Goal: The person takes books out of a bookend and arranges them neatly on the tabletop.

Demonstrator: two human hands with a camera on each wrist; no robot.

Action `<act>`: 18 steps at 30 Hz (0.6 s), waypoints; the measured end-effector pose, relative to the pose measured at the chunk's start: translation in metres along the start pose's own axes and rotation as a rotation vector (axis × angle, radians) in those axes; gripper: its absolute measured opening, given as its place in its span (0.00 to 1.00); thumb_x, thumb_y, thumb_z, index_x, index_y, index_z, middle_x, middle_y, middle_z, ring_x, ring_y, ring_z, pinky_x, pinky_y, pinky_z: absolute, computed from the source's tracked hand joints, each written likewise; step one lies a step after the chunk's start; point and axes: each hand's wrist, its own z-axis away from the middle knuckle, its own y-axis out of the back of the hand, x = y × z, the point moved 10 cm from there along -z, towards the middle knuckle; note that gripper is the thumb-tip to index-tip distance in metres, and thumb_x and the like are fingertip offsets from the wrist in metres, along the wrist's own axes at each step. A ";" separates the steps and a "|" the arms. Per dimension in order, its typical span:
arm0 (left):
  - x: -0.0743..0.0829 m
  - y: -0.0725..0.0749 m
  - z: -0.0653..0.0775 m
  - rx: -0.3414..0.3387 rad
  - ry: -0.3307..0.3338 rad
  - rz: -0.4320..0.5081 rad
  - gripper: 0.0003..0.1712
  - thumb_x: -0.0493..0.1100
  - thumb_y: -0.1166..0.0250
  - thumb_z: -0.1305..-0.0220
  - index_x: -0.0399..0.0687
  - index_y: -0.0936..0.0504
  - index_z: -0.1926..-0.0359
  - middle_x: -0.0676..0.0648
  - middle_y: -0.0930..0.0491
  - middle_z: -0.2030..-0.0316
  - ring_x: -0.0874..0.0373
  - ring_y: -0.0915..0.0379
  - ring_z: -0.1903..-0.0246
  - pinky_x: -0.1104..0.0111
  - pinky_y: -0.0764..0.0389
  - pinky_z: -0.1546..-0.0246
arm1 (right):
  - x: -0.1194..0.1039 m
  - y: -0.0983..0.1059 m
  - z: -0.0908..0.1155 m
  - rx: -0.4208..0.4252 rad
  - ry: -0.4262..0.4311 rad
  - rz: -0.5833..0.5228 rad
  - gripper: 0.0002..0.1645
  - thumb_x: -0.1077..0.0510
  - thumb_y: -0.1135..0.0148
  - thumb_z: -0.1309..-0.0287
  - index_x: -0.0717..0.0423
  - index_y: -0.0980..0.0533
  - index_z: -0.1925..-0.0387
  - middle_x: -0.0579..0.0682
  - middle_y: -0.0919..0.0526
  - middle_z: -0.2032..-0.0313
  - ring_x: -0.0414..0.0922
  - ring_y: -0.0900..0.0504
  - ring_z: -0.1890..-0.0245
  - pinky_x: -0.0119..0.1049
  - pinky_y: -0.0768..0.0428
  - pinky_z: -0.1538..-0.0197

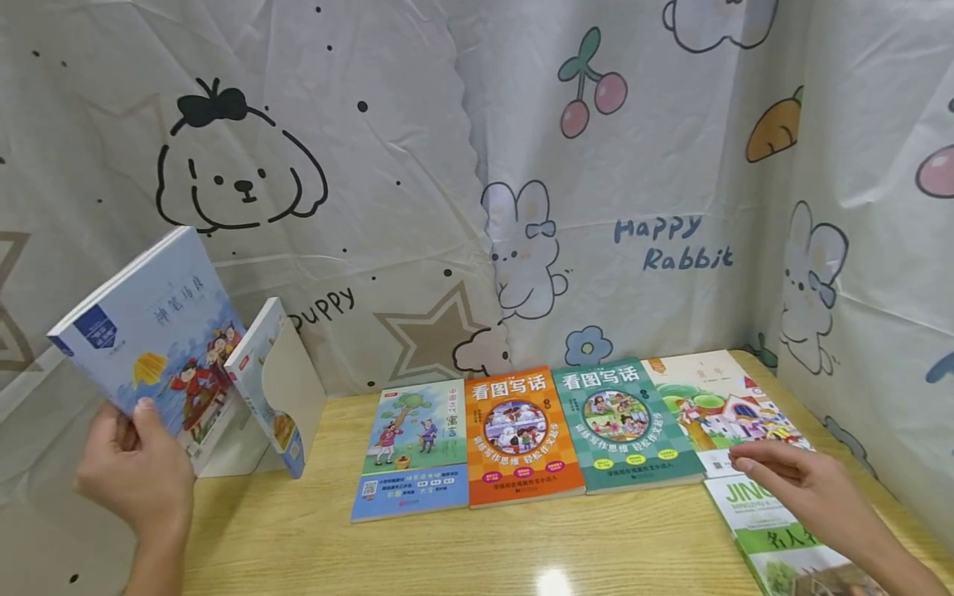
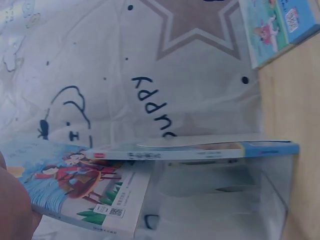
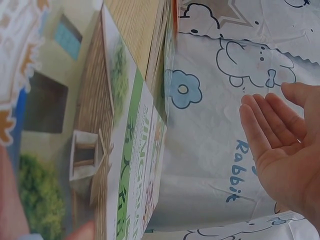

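Note:
My left hand [image 1: 134, 468] grips a light blue picture book [image 1: 142, 323] by its lower edge, thumb on the front cover. The book is tilted and lifted beside a white file holder [image 1: 309, 381]. A thin book [image 1: 257, 389] stands upright in the holder, spine outward, and the held book's lower corner overlaps the holder in the left wrist view. Over at the right, my right hand [image 1: 808, 488] holds nothing; its fingers are extended in the right wrist view. It hovers above a white and green book [image 1: 760, 517] lying on the table.
A row of books lies flat along the back of the wooden table [image 1: 298, 538]: a blue-green one [image 1: 410, 447], an orange one [image 1: 522, 439], a teal one [image 1: 629, 422] and a cream one [image 1: 726, 397]. A printed curtain [image 1: 417, 165] hangs behind and at the right.

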 end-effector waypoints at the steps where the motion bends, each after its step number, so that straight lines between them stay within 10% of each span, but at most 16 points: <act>1: 0.005 0.001 -0.001 0.004 -0.015 0.003 0.13 0.39 0.39 0.30 0.45 0.13 0.49 0.49 0.14 0.55 0.72 0.20 0.62 0.81 0.23 0.62 | 0.000 0.000 0.000 0.000 0.001 0.000 0.16 0.52 0.38 0.30 0.58 0.17 0.50 0.55 0.15 0.54 0.31 0.17 0.61 0.29 0.18 0.63; 12: 0.040 0.015 -0.009 0.060 -0.041 0.034 0.14 0.38 0.41 0.28 0.47 0.14 0.47 0.49 0.14 0.54 0.68 0.18 0.58 0.79 0.22 0.59 | 0.000 0.000 -0.001 -0.004 -0.003 -0.001 0.15 0.54 0.38 0.30 0.59 0.17 0.50 0.55 0.15 0.53 0.28 0.18 0.61 0.27 0.18 0.63; 18: 0.057 0.017 -0.014 0.060 -0.160 0.085 0.14 0.39 0.44 0.26 0.47 0.14 0.47 0.58 0.17 0.66 0.69 0.31 0.75 0.82 0.34 0.72 | 0.002 0.001 0.001 -0.014 -0.009 -0.018 0.15 0.54 0.39 0.30 0.59 0.18 0.50 0.54 0.15 0.53 0.32 0.17 0.61 0.28 0.18 0.63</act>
